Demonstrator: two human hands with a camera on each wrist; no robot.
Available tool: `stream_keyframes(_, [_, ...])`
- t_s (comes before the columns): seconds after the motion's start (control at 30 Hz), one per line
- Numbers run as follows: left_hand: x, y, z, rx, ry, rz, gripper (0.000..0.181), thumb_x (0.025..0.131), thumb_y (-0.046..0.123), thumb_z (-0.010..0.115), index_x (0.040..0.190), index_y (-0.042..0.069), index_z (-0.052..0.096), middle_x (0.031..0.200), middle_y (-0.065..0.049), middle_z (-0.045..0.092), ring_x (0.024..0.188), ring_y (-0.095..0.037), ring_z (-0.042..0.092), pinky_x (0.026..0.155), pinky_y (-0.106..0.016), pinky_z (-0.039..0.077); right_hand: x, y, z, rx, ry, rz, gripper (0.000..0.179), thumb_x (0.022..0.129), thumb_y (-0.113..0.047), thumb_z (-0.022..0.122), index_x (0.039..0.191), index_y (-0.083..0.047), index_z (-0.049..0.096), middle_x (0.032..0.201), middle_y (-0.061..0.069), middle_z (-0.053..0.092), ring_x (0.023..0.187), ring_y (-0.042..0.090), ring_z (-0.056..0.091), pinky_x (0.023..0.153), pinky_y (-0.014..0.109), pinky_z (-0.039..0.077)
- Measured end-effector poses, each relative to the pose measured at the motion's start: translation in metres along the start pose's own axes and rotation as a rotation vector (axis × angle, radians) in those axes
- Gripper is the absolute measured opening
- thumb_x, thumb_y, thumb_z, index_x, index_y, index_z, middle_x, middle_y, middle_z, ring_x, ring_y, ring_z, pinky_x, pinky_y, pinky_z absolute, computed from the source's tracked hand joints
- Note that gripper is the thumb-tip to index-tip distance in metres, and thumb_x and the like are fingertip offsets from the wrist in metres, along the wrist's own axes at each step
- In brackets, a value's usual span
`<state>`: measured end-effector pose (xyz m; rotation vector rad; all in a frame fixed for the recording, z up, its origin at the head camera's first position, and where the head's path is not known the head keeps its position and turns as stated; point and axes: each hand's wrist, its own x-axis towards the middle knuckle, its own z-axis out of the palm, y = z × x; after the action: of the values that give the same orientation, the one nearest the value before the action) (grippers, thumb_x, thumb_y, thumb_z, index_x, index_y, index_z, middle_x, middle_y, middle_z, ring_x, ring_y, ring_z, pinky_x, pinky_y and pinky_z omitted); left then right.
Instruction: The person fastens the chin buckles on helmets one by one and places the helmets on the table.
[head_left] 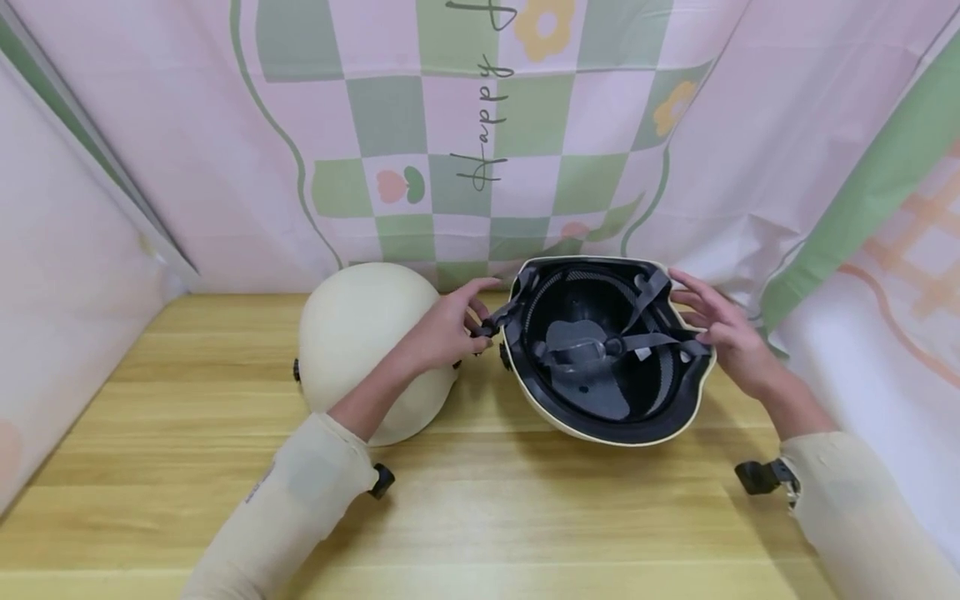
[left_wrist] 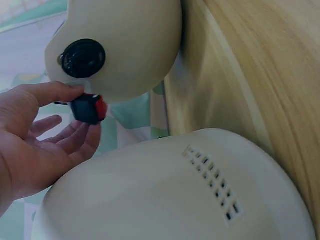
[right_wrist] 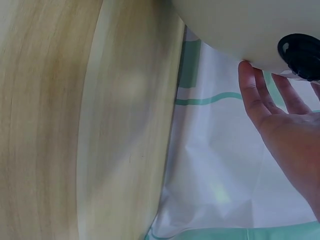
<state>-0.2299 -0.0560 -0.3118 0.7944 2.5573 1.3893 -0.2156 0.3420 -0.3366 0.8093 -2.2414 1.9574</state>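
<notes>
A cream helmet [head_left: 551, 417] is turned with its open underside up, showing black padding and grey straps. At its left rim my left hand [head_left: 442, 331] pinches a black chin-strap buckle [left_wrist: 89, 108] with a red part, between thumb and fingers. My right hand [head_left: 731, 337] holds the same helmet's right rim, with the thumb near the strap and the fingers [right_wrist: 252, 92] against the outer shell. A second cream helmet [head_left: 360, 333] sits dome up on the left, partly behind my left forearm. Its vent holes [left_wrist: 215, 185] show in the left wrist view.
Both helmets are at the far part of a wooden table [head_left: 480, 517]. Behind them hangs a patterned curtain [head_left: 382, 117], with more fabric at both sides. Black round fittings [left_wrist: 84, 58] stick out from the shell sides.
</notes>
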Motion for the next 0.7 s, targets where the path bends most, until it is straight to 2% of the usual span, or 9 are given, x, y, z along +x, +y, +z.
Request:
stream_keyframes(0.17, [-0.005, 0.0, -0.006, 0.005, 0.108, 0.046, 0.052, 0.088, -0.002, 0.077, 0.137, 0.002, 0.059, 0.113, -0.014, 0.074, 0.092, -0.028, 0.07, 0.08, -0.035, 0.057, 0.0, 0.001, 0.001, 0.004, 0.007, -0.009, 0.09, 0.076, 0.015, 0.027, 0.156, -0.018, 0.047, 0.134, -0.006, 0.057, 0.125, 0.011, 0.046, 0.094, 0.024, 0.033])
stream_keyframes(0.33, [-0.008, -0.001, -0.008, -0.014, 0.214, 0.082, 0.03, 0.086, 0.004, 0.083, 0.113, 0.0, 0.072, 0.103, -0.012, 0.075, 0.084, -0.023, 0.067, 0.074, -0.029, 0.053, 0.002, 0.002, 0.002, 0.012, 0.016, 0.012, 0.091, 0.075, 0.016, 0.029, 0.154, -0.022, 0.05, 0.133, -0.006, 0.058, 0.123, 0.011, 0.047, 0.094, 0.024, 0.034])
stream_keyframes(0.53, [-0.011, 0.001, -0.009, -0.093, 0.337, 0.098, 0.024, 0.084, 0.005, 0.086, 0.102, -0.002, 0.073, 0.097, -0.013, 0.072, 0.079, -0.02, 0.065, 0.069, -0.025, 0.048, 0.002, 0.002, 0.003, -0.003, 0.028, 0.05, 0.091, 0.074, 0.014, 0.03, 0.153, -0.028, 0.051, 0.131, -0.007, 0.056, 0.12, 0.012, 0.047, 0.092, 0.024, 0.035])
stream_keyframes(0.7, [-0.015, 0.002, -0.008, -0.087, 0.381, 0.068, 0.023, 0.083, 0.008, 0.088, 0.098, -0.003, 0.075, 0.094, -0.012, 0.068, 0.073, -0.015, 0.06, 0.066, -0.023, 0.046, 0.001, 0.002, 0.003, -0.016, 0.033, 0.064, 0.091, 0.075, 0.014, 0.03, 0.153, -0.029, 0.051, 0.13, -0.006, 0.056, 0.119, 0.012, 0.047, 0.092, 0.023, 0.035])
